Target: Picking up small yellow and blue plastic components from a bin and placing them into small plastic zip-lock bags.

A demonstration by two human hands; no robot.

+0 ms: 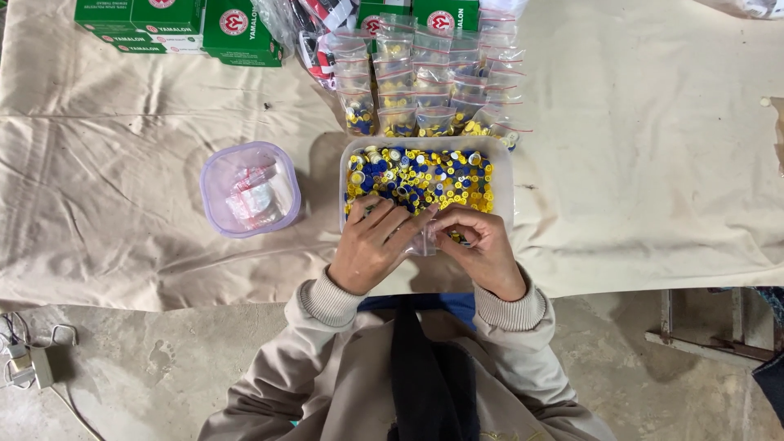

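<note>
A wide beige cloth (637, 163) covers the floor, creased and stained, with bare concrete (155, 367) along its near edge. On the cloth's far side lie flat green cartons (175, 28), and just beside them rows of small filled zip bags (433, 77), overlapping like shingles, each with yellow and blue pieces at its bottom. These bags reach right to the far rim of a clear rectangular tub (504, 175) heaped with yellow, blue and white buttons (420, 175). Left of the tub, apart from it, stands a lilac-tinted round container (214, 175) holding empty zip bags.

At the tub's near rim both hands meet. The left hand (371, 245) and the right hand (482, 245) are each closed in a narrow pinch on one small clear zip bag (425, 241), held between them over the tub's near edge. The fingers hide most of that bag, so its contents cannot be told. Beige ribbed cuffs (510, 309) cover both wrists. At the far left on the concrete sits a small grey power adapter (37, 366) with its cord.
</note>
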